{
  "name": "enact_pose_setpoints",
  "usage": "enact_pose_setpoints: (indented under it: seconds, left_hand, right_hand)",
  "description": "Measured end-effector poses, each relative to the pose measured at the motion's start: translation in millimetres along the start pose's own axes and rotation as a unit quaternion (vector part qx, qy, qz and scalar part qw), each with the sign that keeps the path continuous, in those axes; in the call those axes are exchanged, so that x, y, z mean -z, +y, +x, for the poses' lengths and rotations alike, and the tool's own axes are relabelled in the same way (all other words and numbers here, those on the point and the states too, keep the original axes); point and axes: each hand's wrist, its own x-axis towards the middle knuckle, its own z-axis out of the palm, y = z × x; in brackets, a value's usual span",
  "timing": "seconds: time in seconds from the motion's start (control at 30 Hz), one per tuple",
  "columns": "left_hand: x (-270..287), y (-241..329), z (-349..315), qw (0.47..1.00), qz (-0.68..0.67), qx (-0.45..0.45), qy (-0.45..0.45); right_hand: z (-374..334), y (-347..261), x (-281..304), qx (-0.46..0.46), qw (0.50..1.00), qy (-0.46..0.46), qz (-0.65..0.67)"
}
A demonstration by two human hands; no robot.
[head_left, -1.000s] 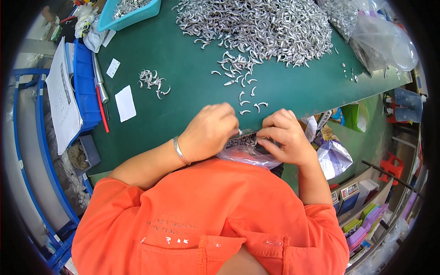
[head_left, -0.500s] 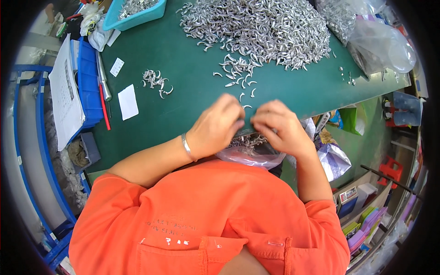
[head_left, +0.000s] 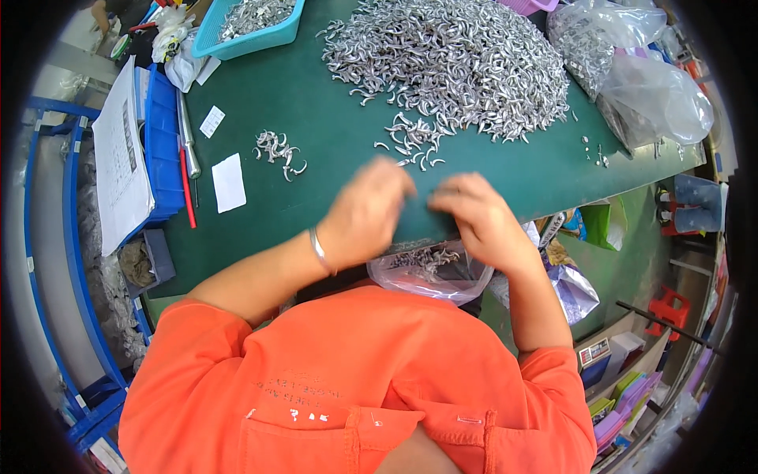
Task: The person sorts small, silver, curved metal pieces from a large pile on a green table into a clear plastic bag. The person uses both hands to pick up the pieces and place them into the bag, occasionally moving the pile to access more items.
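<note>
My left hand [head_left: 367, 209] and my right hand [head_left: 478, 217] lie close together on the green table [head_left: 316, 103], fingertips almost meeting. Both point toward several loose curved silver metal pieces [head_left: 410, 146] that trail from a big heap of the same pieces [head_left: 450, 55]. The left hand is blurred by motion and has a thin bracelet at its wrist. Only the backs of the hands show, so what lies under the fingers is hidden. Below them, at the table's near edge, hangs a clear plastic bag [head_left: 430, 272] holding more metal pieces.
A small cluster of pieces [head_left: 276, 150] lies left of the hands, beside two white paper slips [head_left: 229, 182]. A teal tray [head_left: 253, 20], a blue bin [head_left: 162, 150] with a sheet of paper, a red-handled tool [head_left: 188, 186] and clear plastic bags [head_left: 639, 79] ring the table.
Both hands have moved up from the bag at the table's edge onto the green surface, toward the loose pieces below the heap.
</note>
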Motion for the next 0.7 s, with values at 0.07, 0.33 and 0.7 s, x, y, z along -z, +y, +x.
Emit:
enact_pose_setpoints:
  seconds: [0.07,0.33,0.7]
  left_hand:
    - [0,-23,25,0.988,0.106,0.022,0.106]
    - [1,-4,10,0.994,-0.073,0.085,-0.015]
    - [-3,3,-5,0.998,-0.002,-0.023,-0.065]
  right_hand:
    - [30,3,-14,0.016,0.996,0.07,-0.044]
    - [6,13,-6,-0.034,0.994,0.093,0.054]
    - [-31,3,-13,-0.037,0.994,0.106,-0.007]
